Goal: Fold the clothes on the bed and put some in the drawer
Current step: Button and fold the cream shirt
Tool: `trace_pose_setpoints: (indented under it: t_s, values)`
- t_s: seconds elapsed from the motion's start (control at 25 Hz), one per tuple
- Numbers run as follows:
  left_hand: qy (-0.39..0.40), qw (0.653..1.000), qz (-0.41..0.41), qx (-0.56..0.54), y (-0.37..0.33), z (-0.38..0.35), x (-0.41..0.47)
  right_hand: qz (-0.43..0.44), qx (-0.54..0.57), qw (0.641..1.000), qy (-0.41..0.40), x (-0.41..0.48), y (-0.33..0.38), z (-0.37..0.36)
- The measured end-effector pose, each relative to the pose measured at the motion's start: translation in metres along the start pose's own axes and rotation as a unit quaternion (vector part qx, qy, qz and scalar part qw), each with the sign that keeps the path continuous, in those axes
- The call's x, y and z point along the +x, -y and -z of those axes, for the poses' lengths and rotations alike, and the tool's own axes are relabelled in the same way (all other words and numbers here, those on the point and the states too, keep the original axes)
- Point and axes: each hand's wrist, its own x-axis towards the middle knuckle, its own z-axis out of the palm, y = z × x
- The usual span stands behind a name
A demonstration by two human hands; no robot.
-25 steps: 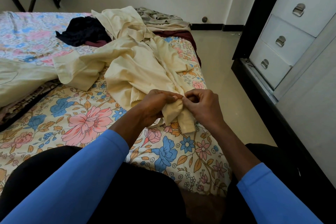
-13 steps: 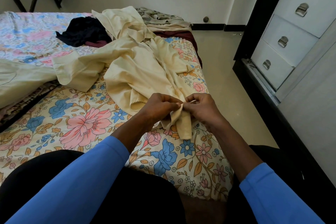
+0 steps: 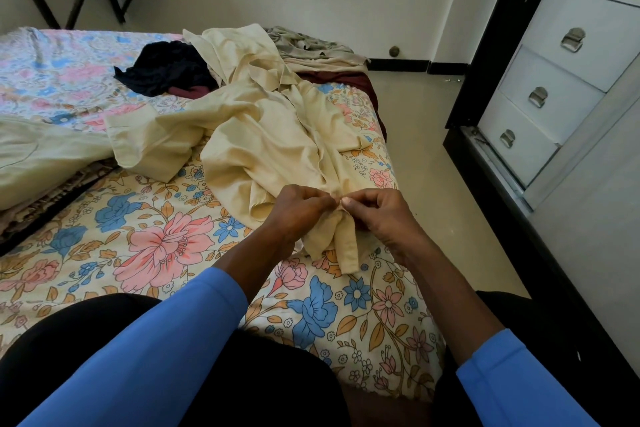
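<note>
Cream-coloured, crumpled fabric fills the middle of the view: a long pale-yellow garment (image 3: 270, 135) lies spread over the bed (image 3: 156, 246), which has a sheet printed with pink and blue flowers. The garment runs from the far side of the bed toward its near right corner. At this near end the cloth is gathered into a bunch, and both hands meet there. The left hand (image 3: 298, 215) has its fingers curled and pinches the bunch from the left. The right hand (image 3: 381, 218) pinches the same place from the right, so the fingertips of the two hands nearly touch. A narrow strip of the garment hangs below the hands and rests on the sheet. Both arms wear blue sleeves (image 3: 180, 340) pushed up from the wrists.

Farther back on the bed lies a dark navy garment (image 3: 166, 66) in a heap, just beside the far part of the pale-yellow garment. Grey-green clothes (image 3: 304, 45) and a maroon cloth (image 3: 336, 78) lie at the far right corner. A second cream cloth (image 3: 41, 156) lies at the left edge of the view. The white chest of drawers (image 3: 561, 80), with three metal handles, stands at the right across a strip of floor (image 3: 433, 184); its three drawers are closed.
</note>
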Motion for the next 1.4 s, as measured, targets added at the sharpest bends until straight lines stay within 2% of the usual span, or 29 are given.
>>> trace_pose_setpoints:
  t_s: [0.08, 0.16, 0.24, 0.32, 0.4, 0.48, 0.52, 0.56, 0.64, 0.76, 0.88, 0.92, 1.0, 1.04, 1.08, 1.12, 1.2, 1.24, 1.28, 1.32, 1.36, 1.4]
  values:
    - [0.026, 1.000, -0.009, -0.005, -0.002, -0.002, -0.002, 0.019, -0.111, 0.993, -0.020, 0.003, -0.002, -0.005]
    - [0.039, 0.999, -0.014, 0.014, -0.007, -0.003, -0.005, 0.002, -0.149, 0.988, -0.037, 0.002, -0.002, -0.016]
    - [0.067, 0.992, -0.018, 0.107, -0.018, 0.003, -0.006, -0.028, -0.127, 0.990, -0.050, 0.001, -0.004, -0.024]
    - [0.064, 0.968, -0.052, 0.238, -0.033, 0.029, 0.002, -0.045, -0.131, 0.988, -0.067, -0.002, 0.002, -0.025]
    - [-0.022, 0.920, -0.096, 0.378, -0.051, 0.070, 0.020, -0.042, -0.245, 0.966, -0.068, 0.000, 0.012, -0.020]
    - [-0.135, 0.885, -0.101, 0.435, -0.065, 0.119, 0.039, -0.003, -0.401, 0.913, -0.077, 0.009, 0.034, -0.022]
    - [-0.185, 0.884, -0.093, 0.419, -0.068, 0.140, 0.048, 0.033, -0.429, 0.898, -0.086, 0.020, 0.046, -0.026]
    - [-0.230, 0.893, -0.081, 0.379, -0.067, 0.159, 0.058, 0.077, -0.423, 0.899, -0.082, 0.038, 0.060, -0.035]
    - [-0.282, 0.916, -0.044, 0.282, -0.056, 0.181, 0.074, 0.128, -0.373, 0.918, -0.034, 0.085, 0.083, -0.060]
    - [-0.248, 0.952, 0.022, 0.181, -0.031, 0.187, 0.096, 0.171, -0.365, 0.913, 0.059, 0.170, 0.105, -0.119]
    - [-0.202, 0.964, 0.031, 0.169, -0.012, 0.185, 0.112, 0.229, -0.451, 0.852, 0.134, 0.244, 0.127, -0.186]
    - [-0.204, 0.963, 0.020, 0.172, -0.009, 0.185, 0.115, 0.234, -0.502, 0.814, 0.174, 0.261, 0.131, -0.209]
    - [-0.202, 0.965, 0.003, 0.168, -0.002, 0.184, 0.120, 0.227, -0.623, 0.703, 0.256, 0.288, 0.138, -0.251]
    - [-0.200, 0.963, 0.001, 0.180, 0.004, 0.183, 0.123, 0.221, -0.657, 0.663, 0.283, 0.301, 0.139, -0.268]
    - [-0.199, 0.959, 0.001, 0.203, 0.008, 0.181, 0.123, 0.222, -0.663, 0.657, 0.284, 0.313, 0.142, -0.279]
    - [-0.210, 0.949, -0.007, 0.233, 0.011, 0.178, 0.124, 0.229, -0.630, 0.693, 0.265, 0.325, 0.148, -0.282]
    - [-0.268, 0.931, -0.044, 0.243, 0.015, 0.177, 0.129, 0.197, -0.463, 0.847, 0.174, 0.360, 0.164, -0.279]
    - [-0.301, 0.927, -0.065, 0.213, 0.013, 0.178, 0.132, 0.160, -0.365, 0.909, 0.119, 0.376, 0.171, -0.274]
    - [-0.321, 0.927, -0.071, 0.177, 0.012, 0.179, 0.136, 0.114, -0.281, 0.949, 0.084, 0.388, 0.176, -0.266]
    - [-0.331, 0.929, -0.074, 0.146, 0.011, 0.179, 0.139, 0.070, -0.233, 0.967, 0.069, 0.395, 0.175, -0.258]
    - [-0.328, 0.933, -0.075, 0.130, 0.011, 0.179, 0.142, 0.059, -0.240, 0.967, 0.060, 0.399, 0.171, -0.253]
    - [-0.323, 0.935, -0.080, 0.122, 0.010, 0.178, 0.142, 0.104, -0.311, 0.943, 0.049, 0.398, 0.166, -0.248]
